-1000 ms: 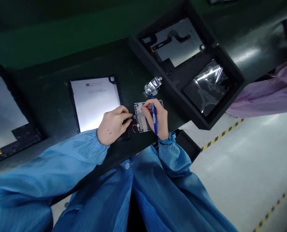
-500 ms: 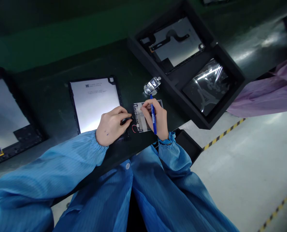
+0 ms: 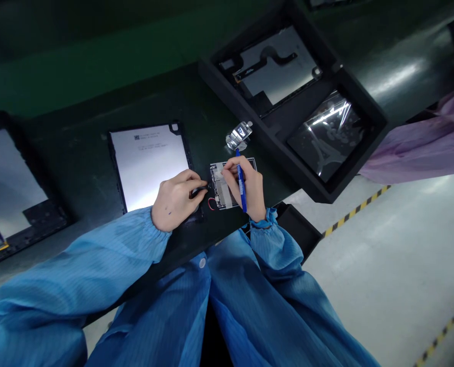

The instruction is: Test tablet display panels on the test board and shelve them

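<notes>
While my right hand (image 3: 253,189) clasps 1 blue pen (image 3: 242,186) over the circuit board (image 3: 221,195) on the bench (image 3: 202,109), my left hand (image 3: 174,200) curls beside that board, its grip unclear to me.

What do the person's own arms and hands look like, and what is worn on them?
Both arms are in loose blue sleeves, finely striped, with gathered cuffs at the wrists. The left hand and right hand wear no gloves. Small dark marks show on the left hand's back.
</notes>
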A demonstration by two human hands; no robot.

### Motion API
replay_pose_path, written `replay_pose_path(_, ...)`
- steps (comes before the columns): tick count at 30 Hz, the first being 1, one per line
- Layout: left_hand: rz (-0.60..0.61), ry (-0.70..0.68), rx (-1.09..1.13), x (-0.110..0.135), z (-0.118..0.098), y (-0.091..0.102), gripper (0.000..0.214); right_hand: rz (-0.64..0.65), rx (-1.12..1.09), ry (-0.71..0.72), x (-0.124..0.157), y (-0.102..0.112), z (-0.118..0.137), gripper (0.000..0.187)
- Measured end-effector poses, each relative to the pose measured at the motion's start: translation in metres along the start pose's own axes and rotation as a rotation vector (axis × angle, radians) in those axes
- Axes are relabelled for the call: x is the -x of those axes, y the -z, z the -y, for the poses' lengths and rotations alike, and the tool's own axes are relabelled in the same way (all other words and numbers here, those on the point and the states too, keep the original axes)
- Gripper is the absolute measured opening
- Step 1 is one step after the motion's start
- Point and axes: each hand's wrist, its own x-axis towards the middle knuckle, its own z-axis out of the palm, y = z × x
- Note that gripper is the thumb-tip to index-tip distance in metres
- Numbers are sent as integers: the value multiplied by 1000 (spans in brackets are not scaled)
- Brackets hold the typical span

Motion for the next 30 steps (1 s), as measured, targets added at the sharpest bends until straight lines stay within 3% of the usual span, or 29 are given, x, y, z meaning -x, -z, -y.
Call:
replay_pose_path(7, -7, -8, 5, -1, 0, -2, 19, 19, 14, 10, 0, 1, -2, 5)
replay_pose_path(15, -3, -19, -3, -2, 0, -5, 19, 203, 142, 70, -6, 5, -4, 16)
replay_pose_path(19, 36, 1, -34, -7, -2, -6, 17, 112, 300, 134, 0, -6, -1, 13)
replay_pose_path(21, 58, 3, -7, -7, -3, 8, 18, -2, 256, 134, 5, -8, 1, 10)
replay_pose_path(23, 23, 38, 73, 3, -1, 34, 34, -115, 161, 107, 9, -6, 5, 10)
replay_pose_path(25, -55, 194, 212, 23, 5, 69, 59, -73, 129, 140, 12, -1, 11, 24)
replay_pose_path(27, -41, 517, 420, 49, 15, 100, 66, 158, 218, 258, 14, 4, 16, 30)
replay_pose_path(28, -58, 677, 475, 62, 20, 112, 66, 298, 287, 327, 14, 5, 18, 46)
replay_pose_path(30, -26, 946, 591, 82, 30, 126, 72, 510, 413, 416, 15, 4, 19, 98)
